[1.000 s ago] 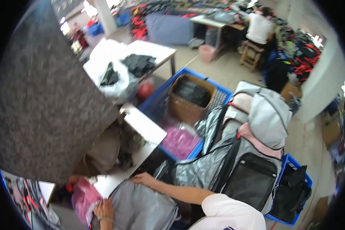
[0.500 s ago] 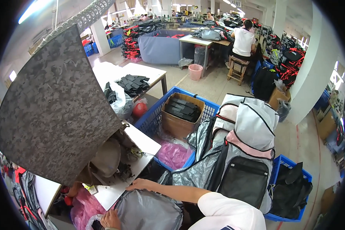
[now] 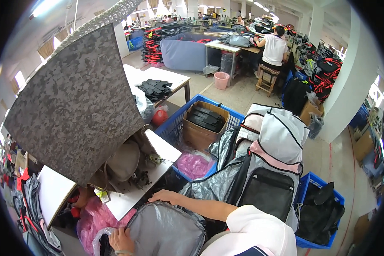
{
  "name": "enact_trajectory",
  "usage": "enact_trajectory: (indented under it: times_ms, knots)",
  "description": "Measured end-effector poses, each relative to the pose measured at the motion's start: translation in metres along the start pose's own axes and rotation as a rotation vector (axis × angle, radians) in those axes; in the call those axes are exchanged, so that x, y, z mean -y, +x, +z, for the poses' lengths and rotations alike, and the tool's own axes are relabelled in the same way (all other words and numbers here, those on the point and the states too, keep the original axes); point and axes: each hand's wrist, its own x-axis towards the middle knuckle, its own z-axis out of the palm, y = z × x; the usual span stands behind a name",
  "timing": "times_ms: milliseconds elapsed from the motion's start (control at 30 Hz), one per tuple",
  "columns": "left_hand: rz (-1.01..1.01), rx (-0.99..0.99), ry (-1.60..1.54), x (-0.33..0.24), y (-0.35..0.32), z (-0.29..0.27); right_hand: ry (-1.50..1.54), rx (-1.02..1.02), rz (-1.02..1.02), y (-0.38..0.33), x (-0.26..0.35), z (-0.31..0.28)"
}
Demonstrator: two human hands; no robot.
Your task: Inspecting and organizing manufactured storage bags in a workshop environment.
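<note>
A big speckled grey panel [image 3: 72, 106] leaned over the far side of the white worktop [image 3: 128, 198], and past the worktop's right edge a heap of grey and pink backpacks [image 3: 264, 170] rose beside a blue crate [image 3: 175, 128] holding a cardboard box. Nearest me, at the worktop's near edge, sat the grey backpack [image 3: 168, 230] I was handling, silvery and creased. My right hand [image 3: 166, 196] lay flat on its top edge, fingers spread and resting, not gripping. My left hand [image 3: 120, 240] was curled at its lower left side by a clear plastic wrapper [image 3: 99, 237]; whether those fingers pinched fabric or plastic I could not tell. I judged the bag light, soft and floppy, its coated cloth a little slick, so it would sag unless taken by the seamed rim or top edge.
</note>
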Motion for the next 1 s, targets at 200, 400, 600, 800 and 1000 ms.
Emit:
enact_trajectory:
  times_ms: [200,400,600,800,1000]
  knots:
    - [-0.501,-0.045,0.251,0.035,-0.093,-0.076,-0.245,-0.138,-0.055,-0.008,0.013,0.027]
    - [-0.867,0.037,-0.18,0.002,-0.157,-0.121,-0.48,-0.204,0.095,-0.015,0.025,0.062]
    - [-1.033,-0.345,-0.465,-0.006,-0.174,-0.109,-0.397,-0.217,-0.039,-0.03,0.031,0.092]
    - [-0.581,-0.264,-0.523,0.006,-0.052,-0.168,-0.613,-0.42,-0.565,-0.039,0.01,0.051]
    - [-0.272,-0.136,-0.5,0.001,0.036,-0.075,-0.099,-0.681,-0.065,-0.073,-0.047,-0.02]
